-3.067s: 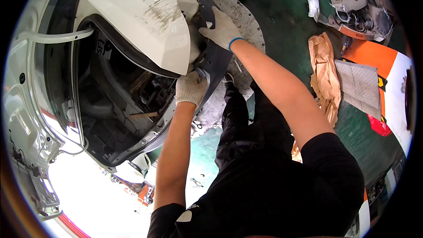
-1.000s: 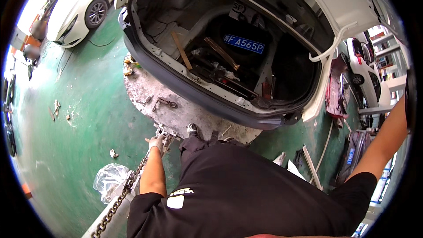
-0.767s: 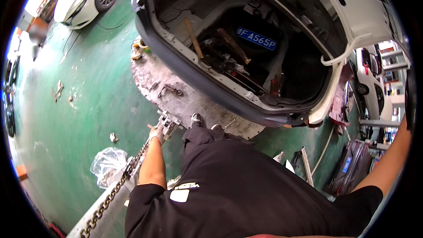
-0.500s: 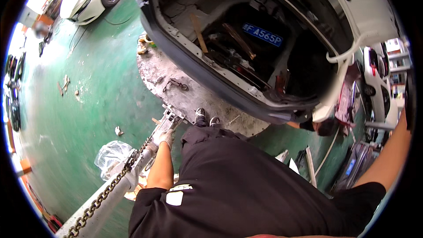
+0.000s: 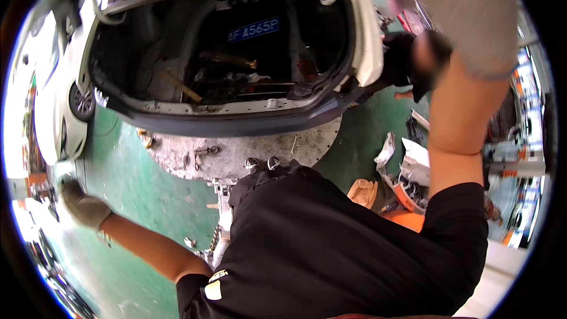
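My left hand [image 5: 85,207], in a pale work glove, is stretched out to the left over the green floor, away from the chain. Its fingers are smeared by motion. Raised high at the right and close to the camera, my right hand [image 5: 472,15] is also gloved and blurred, so its fingers cannot be made out. In front of me stands a car with its boot open; its dark bumper [image 5: 236,125] spans the middle. Inside the boot [image 5: 147,47] lie a blue number plate [image 5: 254,30], a wooden strip [image 5: 181,86] and loose bits.
A round metal platform [image 5: 236,148] lies under the car's rear, with a small tool [image 5: 207,150] on it. The chained arm [image 5: 225,213] stands by my left side. Another person [image 5: 407,62] crouches at right, near scattered panels [image 5: 416,162]. A white car [image 5: 66,100] stands left.
My left hand has left the chained white arm and swung out to the left. My right hand has come into view at the upper right. The view has turned, bringing the boot more level.
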Motion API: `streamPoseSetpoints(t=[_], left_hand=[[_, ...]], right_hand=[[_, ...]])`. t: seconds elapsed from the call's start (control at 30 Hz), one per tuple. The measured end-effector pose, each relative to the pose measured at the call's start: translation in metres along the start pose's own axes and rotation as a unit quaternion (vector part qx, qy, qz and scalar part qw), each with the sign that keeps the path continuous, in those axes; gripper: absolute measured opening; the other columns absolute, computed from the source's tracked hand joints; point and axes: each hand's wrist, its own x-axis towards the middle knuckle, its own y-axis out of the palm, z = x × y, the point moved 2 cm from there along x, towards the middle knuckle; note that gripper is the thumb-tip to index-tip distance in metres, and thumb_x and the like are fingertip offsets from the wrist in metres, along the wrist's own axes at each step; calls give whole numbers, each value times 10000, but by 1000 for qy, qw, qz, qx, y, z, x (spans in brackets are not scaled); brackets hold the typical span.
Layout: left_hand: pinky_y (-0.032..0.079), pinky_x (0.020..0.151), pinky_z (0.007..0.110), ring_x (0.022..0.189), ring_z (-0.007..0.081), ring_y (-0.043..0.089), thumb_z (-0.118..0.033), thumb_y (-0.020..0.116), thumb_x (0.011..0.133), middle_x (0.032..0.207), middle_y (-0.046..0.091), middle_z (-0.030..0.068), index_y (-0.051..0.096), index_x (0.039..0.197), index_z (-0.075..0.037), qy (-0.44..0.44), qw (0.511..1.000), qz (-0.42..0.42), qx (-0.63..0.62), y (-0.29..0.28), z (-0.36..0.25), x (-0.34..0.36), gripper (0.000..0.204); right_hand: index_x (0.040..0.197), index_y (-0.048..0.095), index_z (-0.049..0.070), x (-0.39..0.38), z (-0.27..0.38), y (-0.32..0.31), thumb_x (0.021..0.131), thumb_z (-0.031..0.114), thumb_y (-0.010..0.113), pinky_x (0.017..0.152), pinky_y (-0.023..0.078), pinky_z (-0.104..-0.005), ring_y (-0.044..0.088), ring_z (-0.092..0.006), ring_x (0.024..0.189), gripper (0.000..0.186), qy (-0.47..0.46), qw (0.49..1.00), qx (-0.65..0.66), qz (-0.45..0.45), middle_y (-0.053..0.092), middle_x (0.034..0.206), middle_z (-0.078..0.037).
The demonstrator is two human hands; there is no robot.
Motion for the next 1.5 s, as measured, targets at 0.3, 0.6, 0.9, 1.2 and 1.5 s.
streamPoseSetpoints(t=[0.3, 0.6, 0.9, 1.2, 1.5], left_hand=[[517, 1147, 376, 1416, 212, 639, -303, 441, 1177, 1524, 685, 48, 689, 1465, -72, 390, 836, 106, 371, 214, -219, 26, 445], [394, 1242, 379, 1458, 288, 558, -352, 588, 1141, 1561, 610, 162, 666, 1474, -23, 154, 825, 534, 102, 454, -85, 1, 475], [300, 1322, 453, 1609, 366, 385, -376, 534, 1138, 1712, 448, 220, 533, 1593, 22, 269, 715, 559, 323, 447, 14, -219, 605], [301, 1322, 433, 1606, 351, 391, -346, 524, 1146, 1721, 431, 221, 499, 1613, 39, 211, 743, 566, 288, 445, 32, -209, 605], [288, 1329, 475, 1624, 378, 342, -338, 490, 1158, 1757, 359, 228, 414, 1669, 30, 223, 677, 649, 266, 434, -11, -173, 634]], right_hand=[[886, 726, 101, -206, 99, 139, 944, 289, 739, 830, 579, -464, 691, -327, 927, 197, 172, 909, 375, 64, 686, 961, -95], [980, 770, 112, -348, 161, 364, 948, 236, 686, 844, 590, -510, 732, -363, 930, 154, 268, 871, 371, 178, 747, 1053, -86], [1258, 776, 113, -433, 194, 497, 908, 340, 682, 1066, 554, -517, 603, -356, 1371, 427, 534, 721, 350, 272, 710, 1366, -137], [1389, 691, 85, -429, 171, 487, 1011, 436, 608, 1065, 548, -525, 652, -412, 1297, 522, 703, 557, 384, 219, 677, 1400, -194], [1039, 813, 171, -406, 161, 449, 1038, 452, 601, 779, 614, -532, 772, -353, 857, 352, 621, 694, 312, 187, 789, 916, -111]])
